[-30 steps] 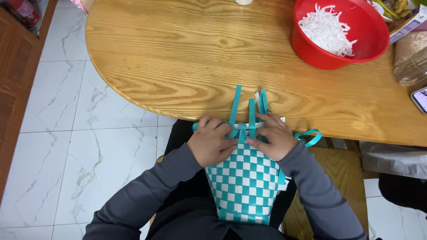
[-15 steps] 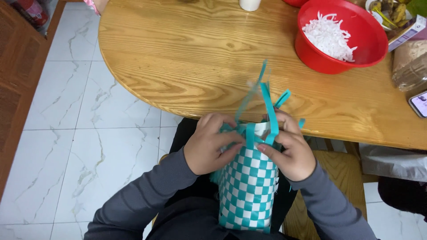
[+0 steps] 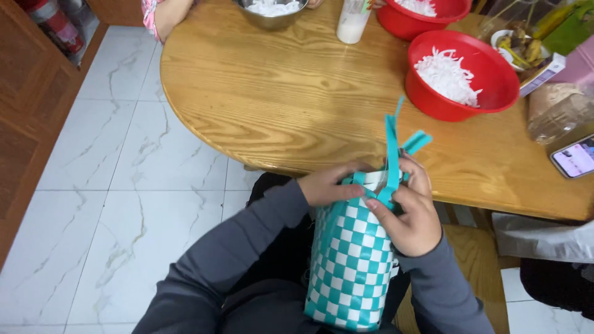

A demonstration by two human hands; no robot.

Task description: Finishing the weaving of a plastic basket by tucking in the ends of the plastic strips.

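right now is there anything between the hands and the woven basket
Nothing visible. Both hands are already on the teal-and-white woven basket: the left hand grips its rim, and the right hand pinches the loose teal strips at the top.

I see an oval wooden table (image 3: pixel 278 93) carrying two red bowls of white shreds (image 3: pixel 461 74), a steel bowl (image 3: pixel 269 12), a white bottle (image 3: pixel 352 21) and a phone (image 3: pixel 575 158), over white marble floor tiles (image 3: pixel 111 185).
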